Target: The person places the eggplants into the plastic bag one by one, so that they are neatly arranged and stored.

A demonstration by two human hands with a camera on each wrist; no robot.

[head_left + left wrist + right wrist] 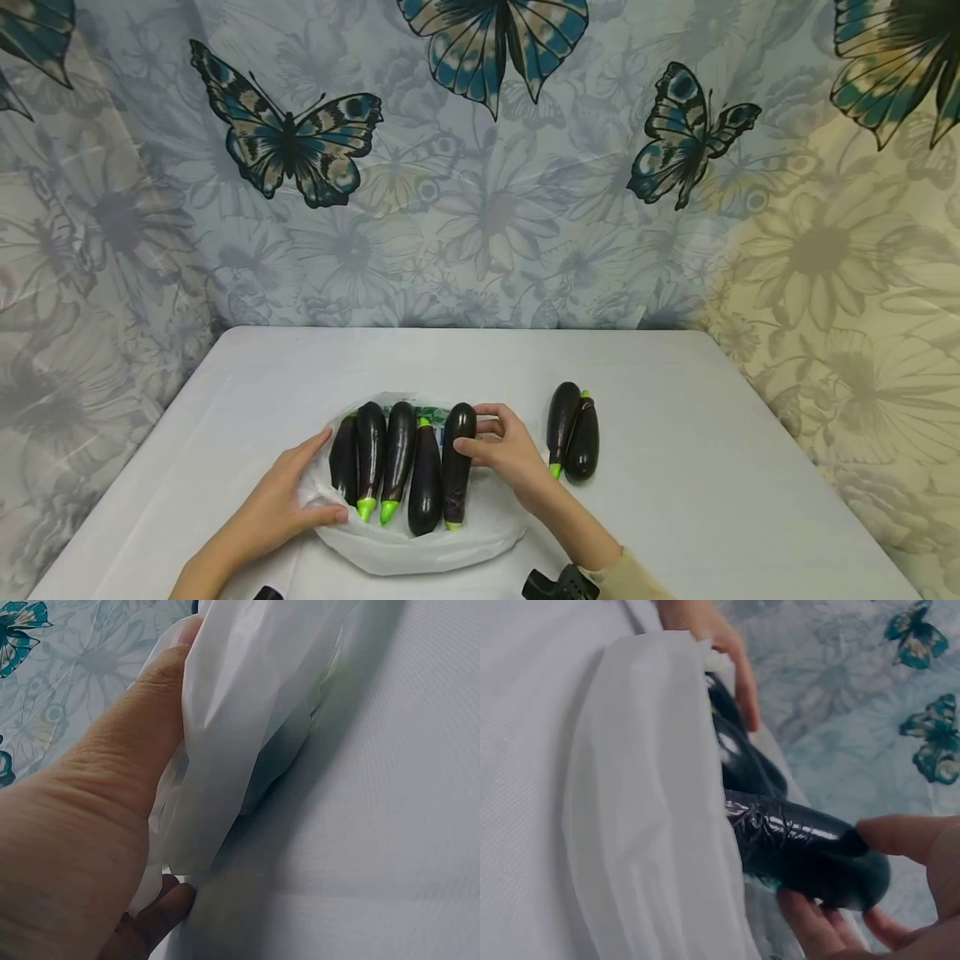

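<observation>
A white plastic bag (408, 557) lies spread on the table with several dark, glossy eggplants in a row in it, some with bright green stem ends. My left hand (279, 502) holds the bag's left side, thumb and fingers spread along its edge; in the left wrist view the thumb (142, 697) lies against the folded plastic. With thumb and fingers, my right hand (513, 454) grips the rightmost eggplant (457, 462) near its rounded upper end. In the right wrist view this eggplant (802, 844) sticks out past the bag's rim (724, 802), its lower end hidden inside.
Two more eggplants (564, 421) lie side by side on the white table (712, 467), right of the bag. A butterfly-patterned cloth (495, 208) hangs behind the table and along both sides. A black wrist device (561, 583) shows at the right sleeve.
</observation>
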